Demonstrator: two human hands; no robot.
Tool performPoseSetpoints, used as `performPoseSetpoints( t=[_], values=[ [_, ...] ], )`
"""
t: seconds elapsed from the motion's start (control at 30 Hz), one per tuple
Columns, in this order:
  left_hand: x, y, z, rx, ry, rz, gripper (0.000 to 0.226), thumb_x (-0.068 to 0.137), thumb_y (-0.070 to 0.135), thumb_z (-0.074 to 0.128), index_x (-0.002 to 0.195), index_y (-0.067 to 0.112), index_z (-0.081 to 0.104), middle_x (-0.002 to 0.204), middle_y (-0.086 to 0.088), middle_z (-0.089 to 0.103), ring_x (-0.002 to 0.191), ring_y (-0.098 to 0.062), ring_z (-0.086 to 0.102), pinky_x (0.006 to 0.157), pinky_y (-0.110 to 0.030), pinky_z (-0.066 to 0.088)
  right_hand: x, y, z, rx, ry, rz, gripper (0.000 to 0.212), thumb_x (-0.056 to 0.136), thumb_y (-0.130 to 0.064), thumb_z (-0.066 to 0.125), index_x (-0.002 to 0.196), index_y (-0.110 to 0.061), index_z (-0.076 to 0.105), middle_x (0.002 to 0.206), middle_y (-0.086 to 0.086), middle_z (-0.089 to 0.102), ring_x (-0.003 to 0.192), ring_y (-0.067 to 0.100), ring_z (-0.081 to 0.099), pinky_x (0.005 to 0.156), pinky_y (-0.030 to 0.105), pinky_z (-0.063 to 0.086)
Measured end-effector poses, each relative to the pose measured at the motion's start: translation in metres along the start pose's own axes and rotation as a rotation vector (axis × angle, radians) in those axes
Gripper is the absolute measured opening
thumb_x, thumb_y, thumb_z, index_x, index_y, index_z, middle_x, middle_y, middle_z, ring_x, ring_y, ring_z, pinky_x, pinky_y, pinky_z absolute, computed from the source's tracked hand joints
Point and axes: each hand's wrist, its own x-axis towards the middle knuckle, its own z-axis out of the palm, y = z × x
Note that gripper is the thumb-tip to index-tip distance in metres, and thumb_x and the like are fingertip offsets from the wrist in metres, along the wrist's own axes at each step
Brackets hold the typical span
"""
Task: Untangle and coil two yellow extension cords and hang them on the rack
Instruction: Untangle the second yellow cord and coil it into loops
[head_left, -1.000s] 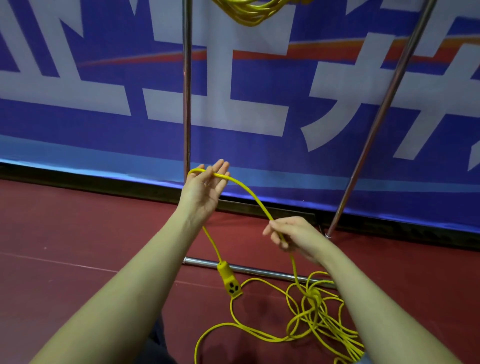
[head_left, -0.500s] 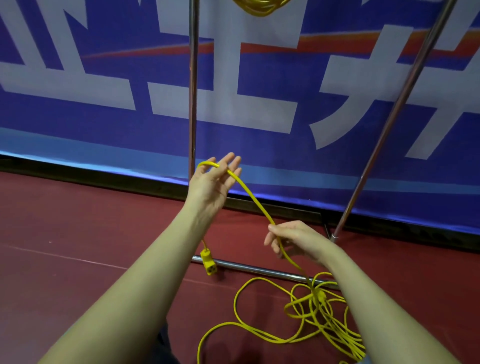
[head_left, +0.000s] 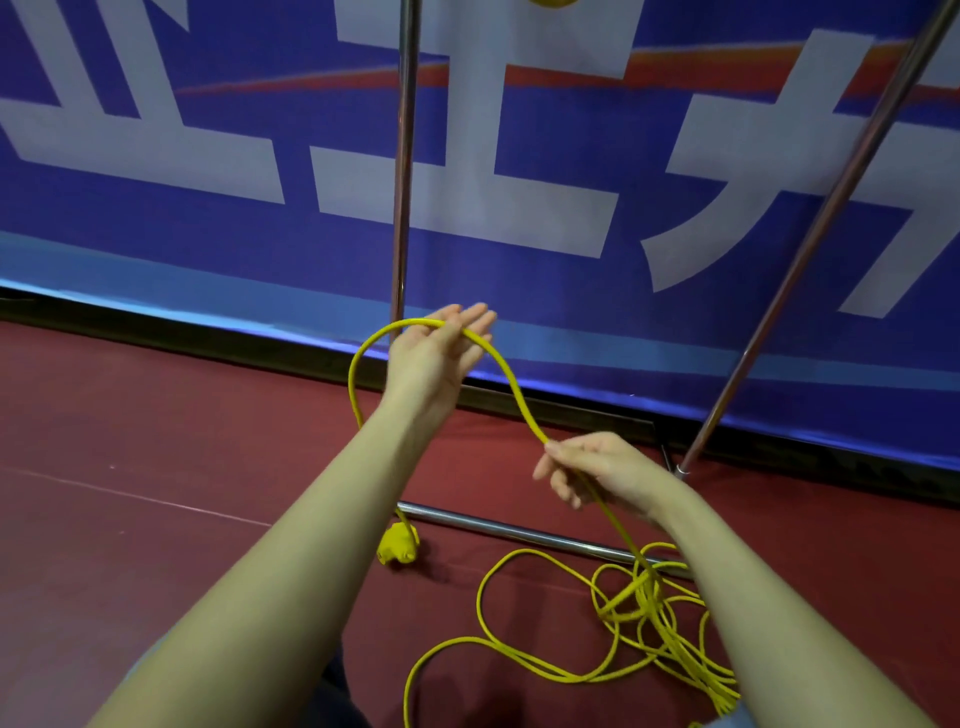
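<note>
Yellow cord (head_left: 511, 387) arcs over left hand (head_left: 434, 358), fingers straight, cord draped across them. Right hand (head_left: 597, 473) pinches cord lower down. Socket end (head_left: 397, 543) on red floor (head_left: 156, 441); rest lies in loose tangle by rack (head_left: 402, 156) base.

Yellow extension cord (head_left: 511, 387): draped over raised left hand (head_left: 434, 353), fingers straight; pinched lower right by right hand (head_left: 597, 470). Socket end (head_left: 397, 543) near rack (head_left: 400, 156) base bar. Loose tangle on red floor (head_left: 156, 441), near right. Blue banner (head_left: 208, 234) behind.
</note>
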Motion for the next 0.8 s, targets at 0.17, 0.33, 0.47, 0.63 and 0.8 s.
performPoseSetpoints(
  t=[0.17, 0.33, 0.47, 0.63, 0.8],
  values=[
    [0.002, -0.006, -0.015, -0.042, 0.154, -0.118, 0.023, 0.101, 0.007, 0.039, 0.121, -0.002, 0.046, 0.129, -0.019, 0.056, 0.105, -0.025, 0.059, 0.075, -0.030, 0.052, 0.000, 0.003, 0.001, 0.143, 0.066, 0.018, 0.031, 0.098, -0.019, 0.042, 0.079, -0.002, 0.060, 0.046, -0.004, 0.039, 0.039, 0.004, 0.024, 0.041, 0.016, 0.020],
    [-0.022, -0.031, 0.011, -0.002, -0.066, -0.275, 0.016, 0.097, -0.005, 0.041, 0.110, 0.005, 0.038, 0.095, -0.022, 0.064, 0.075, -0.026, 0.071, 0.070, -0.035, 0.059, 0.003, -0.017, 0.016, 0.289, 0.038, -0.110, 0.032, 0.091, -0.028, 0.047, 0.077, -0.002, 0.060, 0.046, -0.002, 0.037, 0.038, 0.005, 0.023, 0.041, 0.017, 0.020],
    [-0.020, -0.015, 0.022, -0.055, -0.031, -0.175, 0.015, 0.101, -0.004, 0.028, 0.109, 0.004, 0.038, 0.100, -0.024, 0.061, 0.098, -0.035, 0.061, 0.072, -0.040, 0.056, 0.000, -0.012, 0.009, 0.189, 0.043, -0.072, 0.034, 0.090, -0.031, 0.050, 0.077, -0.002, 0.063, 0.051, 0.003, 0.046, 0.044, 0.011, 0.037, 0.048, 0.021, 0.034],
    [0.000, 0.009, 0.001, -0.330, 0.104, -0.105, 0.019, 0.104, 0.010, 0.031, 0.115, 0.001, 0.043, 0.124, -0.029, 0.053, 0.123, -0.035, 0.052, 0.092, -0.039, 0.045, -0.009, -0.001, -0.008, 0.144, 0.112, -0.048, 0.031, 0.093, -0.024, 0.048, 0.076, -0.003, 0.064, 0.052, 0.002, 0.050, 0.047, 0.010, 0.039, 0.050, 0.020, 0.032],
    [-0.018, -0.023, 0.007, -0.050, -0.115, -0.269, 0.017, 0.099, 0.016, 0.045, 0.108, 0.004, 0.052, 0.111, -0.014, 0.064, 0.098, -0.023, 0.065, 0.088, -0.033, 0.051, -0.006, -0.010, -0.002, 0.282, 0.201, -0.085, 0.032, 0.097, -0.022, 0.045, 0.073, -0.004, 0.056, 0.046, -0.001, 0.039, 0.038, 0.008, 0.026, 0.045, 0.020, 0.029]
  ],
)
